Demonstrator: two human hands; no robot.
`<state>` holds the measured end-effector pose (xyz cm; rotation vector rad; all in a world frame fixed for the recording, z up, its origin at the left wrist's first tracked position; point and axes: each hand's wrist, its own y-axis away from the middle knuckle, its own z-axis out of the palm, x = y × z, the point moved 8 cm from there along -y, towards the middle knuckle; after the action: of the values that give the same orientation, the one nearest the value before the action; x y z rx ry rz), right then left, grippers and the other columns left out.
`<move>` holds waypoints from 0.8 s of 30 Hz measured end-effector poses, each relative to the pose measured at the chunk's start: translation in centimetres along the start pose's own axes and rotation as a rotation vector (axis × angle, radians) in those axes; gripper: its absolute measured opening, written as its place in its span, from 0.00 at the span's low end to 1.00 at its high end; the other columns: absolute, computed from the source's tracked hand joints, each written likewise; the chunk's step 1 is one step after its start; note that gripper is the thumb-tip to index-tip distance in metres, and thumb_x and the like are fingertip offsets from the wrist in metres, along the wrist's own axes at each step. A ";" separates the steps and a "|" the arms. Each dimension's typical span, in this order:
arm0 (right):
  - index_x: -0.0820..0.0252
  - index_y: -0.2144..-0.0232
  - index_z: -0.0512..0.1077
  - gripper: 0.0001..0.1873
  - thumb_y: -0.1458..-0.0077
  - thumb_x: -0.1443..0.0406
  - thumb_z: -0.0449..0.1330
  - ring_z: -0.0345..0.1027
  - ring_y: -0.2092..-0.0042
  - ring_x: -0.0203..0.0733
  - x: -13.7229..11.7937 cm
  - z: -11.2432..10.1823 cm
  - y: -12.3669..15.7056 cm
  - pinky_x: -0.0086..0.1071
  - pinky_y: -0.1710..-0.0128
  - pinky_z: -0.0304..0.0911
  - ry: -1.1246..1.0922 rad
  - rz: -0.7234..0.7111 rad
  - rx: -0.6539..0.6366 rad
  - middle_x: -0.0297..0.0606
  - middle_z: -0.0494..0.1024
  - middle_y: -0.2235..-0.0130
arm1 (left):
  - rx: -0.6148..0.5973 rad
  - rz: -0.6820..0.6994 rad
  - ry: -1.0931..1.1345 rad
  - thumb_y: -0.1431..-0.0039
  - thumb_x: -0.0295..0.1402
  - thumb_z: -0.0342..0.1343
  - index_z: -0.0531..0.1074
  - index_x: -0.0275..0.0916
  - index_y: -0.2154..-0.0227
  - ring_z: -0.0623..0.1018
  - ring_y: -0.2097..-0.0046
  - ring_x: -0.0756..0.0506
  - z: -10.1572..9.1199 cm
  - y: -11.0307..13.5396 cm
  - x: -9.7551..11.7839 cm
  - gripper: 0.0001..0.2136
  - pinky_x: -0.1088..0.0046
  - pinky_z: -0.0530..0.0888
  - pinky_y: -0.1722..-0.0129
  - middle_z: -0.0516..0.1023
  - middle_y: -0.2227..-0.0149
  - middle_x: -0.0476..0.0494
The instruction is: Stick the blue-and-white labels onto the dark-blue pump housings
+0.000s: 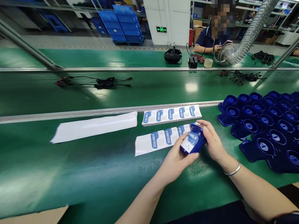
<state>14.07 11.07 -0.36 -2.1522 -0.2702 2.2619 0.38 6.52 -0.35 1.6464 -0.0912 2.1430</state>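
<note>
Both of my hands hold a dark blue plastic housing [200, 138] that carries a white and blue label [189, 142] on its face. My left hand [176, 160] grips its lower left side, thumb along the bottom edge. Around the right side and top curl the fingers of my right hand [211, 140]. Just behind the housing lies a strip of labels [161, 140], its left end bare backing. Farther back is a stack of label sheets [171, 114]. To the left rests a pile of blank white backing strips [98, 125].
Several blue housings [263, 146] stand in rows at the right. A metal rail [140, 69] crosses behind the bench, with black cables [105, 83] beyond it. A flexible duct [249, 34] hangs at the back right, near a seated person [205, 39]. Cardboard [35, 216] shows at the lower left.
</note>
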 end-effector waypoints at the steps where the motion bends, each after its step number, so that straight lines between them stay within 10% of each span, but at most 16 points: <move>1: 0.53 0.42 0.64 0.25 0.32 0.46 0.51 0.71 0.44 0.50 0.2 -0.1 0.1 0.46 0.42 0.66 0.004 0.009 0.026 0.42 0.76 0.45 | 0.030 0.043 -0.078 0.44 0.36 0.67 0.58 0.46 0.35 0.70 0.36 0.36 -0.1 0.0 0.2 0.36 0.55 0.74 0.41 0.61 0.33 0.37; 8: 0.51 0.40 0.64 0.26 0.29 0.46 0.44 0.66 0.39 0.49 0.6 1.0 0.5 0.46 0.43 0.66 0.000 -0.005 -0.083 0.42 0.71 0.40 | 0.436 0.374 -0.602 0.45 0.39 0.66 0.67 0.45 0.44 0.73 0.41 0.37 -2.5 2.0 4.3 0.26 0.58 0.71 0.41 0.72 0.42 0.39; 13: 0.54 0.45 0.67 0.23 0.31 0.48 0.50 0.71 0.46 0.50 0.1 0.0 -0.2 0.43 0.51 0.69 0.170 -0.043 0.018 0.45 0.75 0.46 | 0.869 0.414 -0.702 0.47 0.43 0.67 0.66 0.45 0.44 0.76 0.46 0.39 -8.5 5.9 9.7 0.29 0.64 0.73 0.46 0.75 0.46 0.41; 20: 0.54 0.49 0.71 0.18 0.32 0.50 0.54 0.71 0.49 0.49 0.8 0.2 0.1 0.44 0.50 0.68 0.334 -0.083 -0.002 0.43 0.75 0.49 | 1.298 -0.131 -1.155 0.45 0.49 0.62 0.66 0.42 0.45 0.78 0.48 0.33 -20.7 11.6 11.0 0.28 0.56 0.75 0.51 0.78 0.48 0.38; 24: 0.52 0.49 0.71 0.17 0.32 0.52 0.53 0.71 0.50 0.49 1.3 0.5 0.2 0.42 0.53 0.69 0.436 -0.152 -0.041 0.43 0.74 0.49 | 1.386 -0.269 -1.223 0.43 0.48 0.60 0.68 0.36 0.45 0.77 0.48 0.27 -24.1 13.5 9.6 0.28 0.51 0.74 0.52 0.80 0.52 0.29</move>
<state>13.55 10.93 -1.66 -2.4714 -0.4514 1.6682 -28.43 4.67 4.35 3.1205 1.3838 0.4949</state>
